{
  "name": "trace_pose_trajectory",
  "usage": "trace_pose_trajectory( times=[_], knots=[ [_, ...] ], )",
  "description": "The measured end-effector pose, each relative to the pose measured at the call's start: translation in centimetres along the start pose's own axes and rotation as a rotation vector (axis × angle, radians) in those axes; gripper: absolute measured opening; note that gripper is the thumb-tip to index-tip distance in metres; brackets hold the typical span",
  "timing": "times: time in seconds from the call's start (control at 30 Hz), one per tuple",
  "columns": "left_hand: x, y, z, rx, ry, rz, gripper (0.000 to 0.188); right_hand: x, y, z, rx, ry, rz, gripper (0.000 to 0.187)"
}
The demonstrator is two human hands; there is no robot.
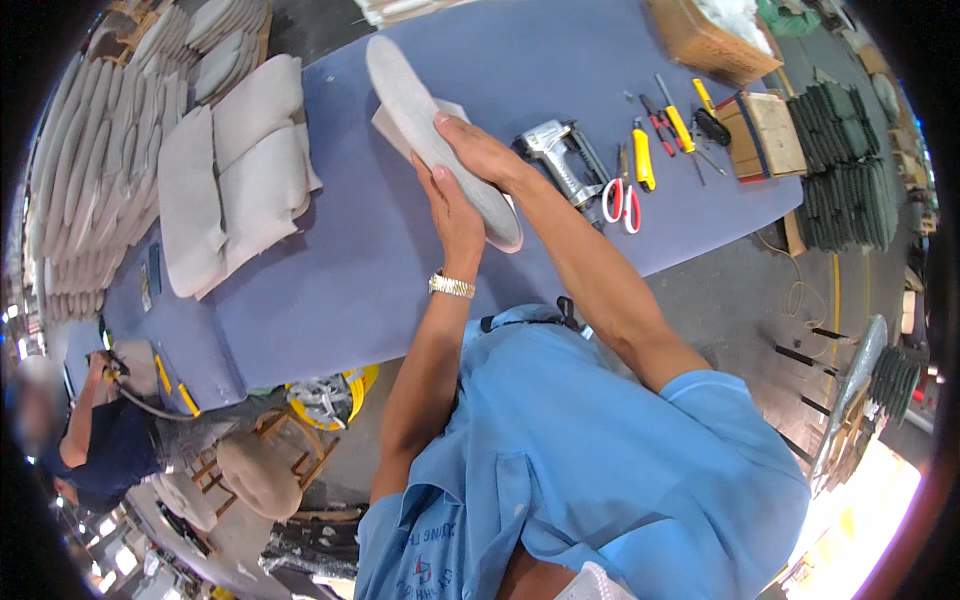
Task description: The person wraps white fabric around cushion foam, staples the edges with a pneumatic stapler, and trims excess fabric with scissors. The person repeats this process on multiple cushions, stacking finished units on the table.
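Observation:
A light grey fabric-covered seat pad [400, 92] is tilted up on its edge over the blue table, so I mostly see its long rounded rim. My left hand [452, 215] presses against its left side, fingers stretched along the fabric. On its other side, my right hand [478, 152] grips the pad with the fingers over the cover. A paler flap or piece of fabric [392, 130] shows beside the pad, partly hidden behind it; whether it is attached I cannot tell.
Right of the pad lie a staple gun [560, 160], red-handled scissors [622, 205], a yellow cutter [642, 155] and screwdrivers [678, 120]. Fabric pieces [235, 170] and stacked pads [110, 160] are at left. A cardboard box [705, 42] stands far right. Another person [105, 440] works at lower left.

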State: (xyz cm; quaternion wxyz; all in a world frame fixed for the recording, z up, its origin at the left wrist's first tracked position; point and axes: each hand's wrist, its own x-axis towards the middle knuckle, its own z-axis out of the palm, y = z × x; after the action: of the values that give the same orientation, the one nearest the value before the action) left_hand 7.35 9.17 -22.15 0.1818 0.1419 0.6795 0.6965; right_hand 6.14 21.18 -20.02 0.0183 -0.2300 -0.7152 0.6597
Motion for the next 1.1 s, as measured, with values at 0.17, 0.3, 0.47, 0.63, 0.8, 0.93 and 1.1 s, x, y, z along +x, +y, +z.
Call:
trace_pose_trajectory(
  times=[0.17, 0.3, 0.47, 0.63, 0.8, 0.93, 1.1],
  knots=[
    [-1.1, -3.7, -0.6, -0.072, 0.051, -0.028, 0.077, 1.0, 6.2, 1.5, 0.283, 0.028, -0.011, 0.073],
    [-2.4, -2.0, 2.2, -0.188, 0.044, -0.143, 0.079, 1.6, 12.2, 0.0, 0.484, 0.040, 0.092, 0.075],
    [-2.9, -2.8, 3.6, -0.087, 0.158, -0.097, 0.082, -0.4, 10.2, 0.8, 0.495, 0.101, 0.252, 0.076],
    [-2.5, -3.6, 4.4, -0.008, 0.128, -0.015, 0.082, -2.8, 8.6, 0.1, 0.530, 0.103, 0.207, 0.071],
    [-2.2, -4.3, 4.3, -0.056, 0.110, -0.011, 0.083, -5.8, 5.8, -0.6, 0.401, 0.099, 0.268, 0.066],
    [-1.8, -5.0, 3.3, -0.115, 0.080, 0.020, 0.083, -7.2, 7.1, 0.6, 0.246, 0.140, 0.082, 0.072],
    [-0.8, -6.5, 1.3, -0.188, 0.050, -0.011, 0.077, -10.5, 6.2, 2.3, -0.043, 0.182, -0.058, 0.074]
  ],
)
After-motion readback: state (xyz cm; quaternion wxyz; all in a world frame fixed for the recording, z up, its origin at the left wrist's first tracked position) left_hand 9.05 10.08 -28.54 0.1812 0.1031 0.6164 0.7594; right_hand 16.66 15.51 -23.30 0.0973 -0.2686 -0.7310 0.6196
